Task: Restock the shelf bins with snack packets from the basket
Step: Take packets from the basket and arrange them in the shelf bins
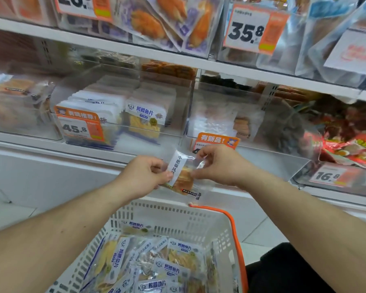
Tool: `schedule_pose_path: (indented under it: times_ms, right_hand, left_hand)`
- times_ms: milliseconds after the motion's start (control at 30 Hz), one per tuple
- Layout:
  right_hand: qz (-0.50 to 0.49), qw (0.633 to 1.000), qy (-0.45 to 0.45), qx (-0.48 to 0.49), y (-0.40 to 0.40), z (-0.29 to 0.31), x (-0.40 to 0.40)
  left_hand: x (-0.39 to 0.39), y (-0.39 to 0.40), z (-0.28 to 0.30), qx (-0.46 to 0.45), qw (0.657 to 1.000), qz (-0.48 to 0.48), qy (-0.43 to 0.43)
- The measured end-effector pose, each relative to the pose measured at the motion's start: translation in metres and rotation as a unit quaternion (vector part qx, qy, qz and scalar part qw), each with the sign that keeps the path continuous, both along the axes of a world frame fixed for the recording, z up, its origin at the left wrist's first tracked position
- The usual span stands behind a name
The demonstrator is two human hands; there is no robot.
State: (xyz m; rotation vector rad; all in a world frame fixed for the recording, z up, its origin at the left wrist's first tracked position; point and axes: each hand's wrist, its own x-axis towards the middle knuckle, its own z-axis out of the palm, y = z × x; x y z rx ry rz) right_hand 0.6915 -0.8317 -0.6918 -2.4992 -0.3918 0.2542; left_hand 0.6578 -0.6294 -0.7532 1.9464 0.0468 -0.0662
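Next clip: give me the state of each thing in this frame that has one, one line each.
Left hand: pinching the clear packet's left side.
Right hand: pinching its right side.
Clear packet: held above the basket, in front of the shelf.
White basket: partly filled with fish-slice packets, lying jumbled.
45.8 bin: well stocked, packets standing upright.
Bin behind the orange new-product tag: holds few packets.

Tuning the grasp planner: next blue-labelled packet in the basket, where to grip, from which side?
Take the top blue-labelled packet by its upper label edge, coming straight down from above: it lies flat and face-up on the pile, and the white basket walls block any side approach.
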Motion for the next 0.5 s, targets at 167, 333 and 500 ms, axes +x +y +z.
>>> schedule_pose_path:
  times_ms: [167, 333, 500]
  right_hand:
    - [-0.022, 0.991, -0.083, -0.1, -0.013, 0.026, -0.002]
    - [-0.065, 0.99, -0.092, -0.089, -0.035, 0.035, 0.001]
    - [-0.085, 0.985, -0.116, -0.098, -0.054, 0.051, 0.005]
  left_hand:
    - [0.022, -0.036, 0.012, 0.023, 0.997, 0.003, -0.072]
    - [0.035, -0.061, 0.022, 0.05, 0.991, -0.006, -0.123]
    - [0.049, -0.082, 0.036, 0.066, 0.985, -0.009, -0.162]
